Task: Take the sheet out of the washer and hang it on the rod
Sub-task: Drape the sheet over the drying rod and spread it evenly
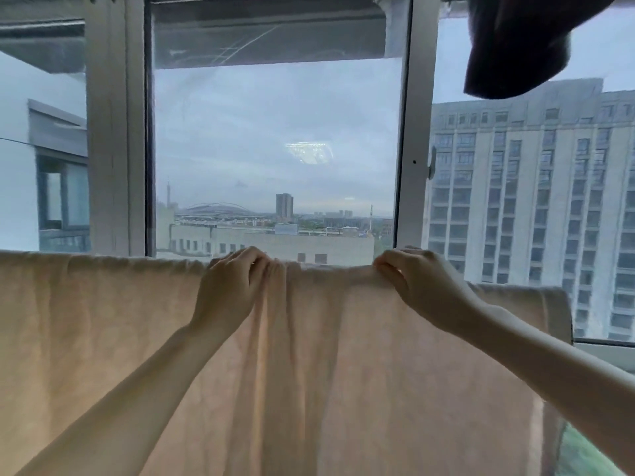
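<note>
high-rise window (275, 139) ahead, city and grey sky beyond; dark garment (515, 46) hangs at upper right. pale peach sheet (103, 338) already draped over a line at chest height, presumably the rod, itself hidden under the fold. washer not in view. left hand (230, 286) and right hand (415, 283) each pinch the top fold, fingers curled over the edge, close together either side of a bunched pleat (278, 304). likely reason: to pull the gather apart so the cloth lies flat and dries evenly. hanging looks nearly done; spreading remains.
</note>
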The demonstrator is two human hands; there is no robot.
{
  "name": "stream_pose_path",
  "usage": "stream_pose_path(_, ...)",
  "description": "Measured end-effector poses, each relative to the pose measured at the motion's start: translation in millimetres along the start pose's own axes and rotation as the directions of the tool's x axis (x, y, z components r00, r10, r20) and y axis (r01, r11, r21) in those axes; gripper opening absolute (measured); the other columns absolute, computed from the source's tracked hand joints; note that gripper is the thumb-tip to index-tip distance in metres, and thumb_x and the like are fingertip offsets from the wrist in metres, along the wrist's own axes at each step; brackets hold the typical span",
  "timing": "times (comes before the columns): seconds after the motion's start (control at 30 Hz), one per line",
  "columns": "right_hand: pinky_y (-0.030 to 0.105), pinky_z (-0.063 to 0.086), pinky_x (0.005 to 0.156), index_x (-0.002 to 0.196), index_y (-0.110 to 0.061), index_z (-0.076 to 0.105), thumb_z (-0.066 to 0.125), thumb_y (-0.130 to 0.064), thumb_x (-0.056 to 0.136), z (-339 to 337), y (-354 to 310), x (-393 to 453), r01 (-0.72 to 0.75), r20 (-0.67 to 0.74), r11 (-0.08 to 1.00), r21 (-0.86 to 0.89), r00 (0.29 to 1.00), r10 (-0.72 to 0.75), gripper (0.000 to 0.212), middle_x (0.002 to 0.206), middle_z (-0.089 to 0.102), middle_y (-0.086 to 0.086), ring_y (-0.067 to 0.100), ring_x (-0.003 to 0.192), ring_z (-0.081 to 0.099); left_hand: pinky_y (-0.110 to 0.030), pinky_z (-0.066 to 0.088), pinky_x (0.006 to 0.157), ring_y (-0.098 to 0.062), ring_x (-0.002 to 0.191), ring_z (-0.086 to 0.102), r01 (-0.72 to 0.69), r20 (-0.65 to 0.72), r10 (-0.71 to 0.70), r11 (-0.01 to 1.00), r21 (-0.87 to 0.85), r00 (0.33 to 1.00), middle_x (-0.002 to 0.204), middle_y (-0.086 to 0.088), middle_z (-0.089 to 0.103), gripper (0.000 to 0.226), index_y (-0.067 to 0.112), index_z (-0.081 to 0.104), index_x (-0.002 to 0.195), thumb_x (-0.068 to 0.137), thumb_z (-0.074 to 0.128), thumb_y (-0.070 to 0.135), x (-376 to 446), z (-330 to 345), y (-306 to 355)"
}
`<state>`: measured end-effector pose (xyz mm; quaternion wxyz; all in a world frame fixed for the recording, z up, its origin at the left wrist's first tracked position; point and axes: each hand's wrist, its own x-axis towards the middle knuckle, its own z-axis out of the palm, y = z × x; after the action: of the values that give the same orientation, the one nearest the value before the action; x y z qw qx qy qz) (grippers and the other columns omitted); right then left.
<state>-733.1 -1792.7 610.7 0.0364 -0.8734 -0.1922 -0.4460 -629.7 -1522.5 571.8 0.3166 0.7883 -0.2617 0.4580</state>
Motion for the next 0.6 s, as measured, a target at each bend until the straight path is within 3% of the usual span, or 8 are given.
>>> stream_pose_path(0.13,0.035,0.057,0.065,0.096,-0.012,0.068,0.050,-0.020,0.096,-31.5,44.5,-20.8,-0.181,-0.107,0.983,-0.039,0.978,0.176,0.020,0.084,0.072,0.004,0.016,0.066,0.065,-0.037,0.048,0.065,-0.023,0.072,0.062,0.132,-0.034,-0.130,0.991,0.036,0.991,0.076,-0.001,0.065,0.018,0.016,0.060,0.082,0.096,0.049,0.017,2.2,-3.0,-2.5)
stream_pose_path(0.27,0.028,0.056,0.067,0.094,-0.015,0.066,0.052,-0.020,0.095,-50.2,65.5,-44.3,-0.207,0.036,0.976,-0.062,0.977,0.210,0.015,0.084,0.072,0.002,0.010,0.068,0.066,-0.035,0.047,0.065,-0.020,0.074,0.062,0.158,0.014,-0.159,0.987,0.022,0.987,0.076,0.002,0.067,0.019,0.017,0.063,0.082,0.095,0.050,0.019,4.3,-0.1,18.2)
stream_pose_path(0.4,0.012,0.043,0.078,0.113,-0.013,0.064,0.055,-0.013,0.094,-64.3,65.6,-40.5,-0.268,0.085,0.961,0.071,0.961,0.262,0.022,0.103,0.069,-0.005,0.007,0.092,0.063,-0.033,0.047,0.075,-0.012,0.085,0.061,-0.025,0.123,0.034,0.997,-0.073,0.992,0.089,0.014,0.066,0.019,0.026,0.067,0.097,0.095,0.051,0.035,-3.3,13.0,58.4)
stream_pose_path(0.5,-0.003,0.038,0.073,0.112,-0.013,0.066,0.063,-0.011,0.089,-77.0,72.6,-50.1,-0.290,0.189,0.957,0.013,0.941,0.282,0.023,0.107,0.069,-0.003,0.004,0.094,0.061,-0.033,0.046,0.086,-0.009,0.095,0.059,-0.154,0.156,0.169,0.983,-0.100,0.973,0.099,0.016,0.068,0.022,0.030,0.068,0.101,0.093,0.052,0.042,-5.0,25.2,80.7)
stream_pose_path(0.6,-0.007,0.038,0.073,0.106,-0.013,0.069,0.065,-0.012,0.087,-88.4,75.1,-68.1,-0.297,0.229,0.955,0.013,0.930,0.286,0.019,0.101,0.070,-0.004,-0.004,0.083,0.062,-0.038,0.048,0.086,-0.005,0.088,0.060,-0.189,0.135,0.204,0.975,-0.115,0.970,0.091,0.018,0.068,0.019,0.030,0.070,0.096,0.091,0.057,0.043,-2.9,38.0,93.6)
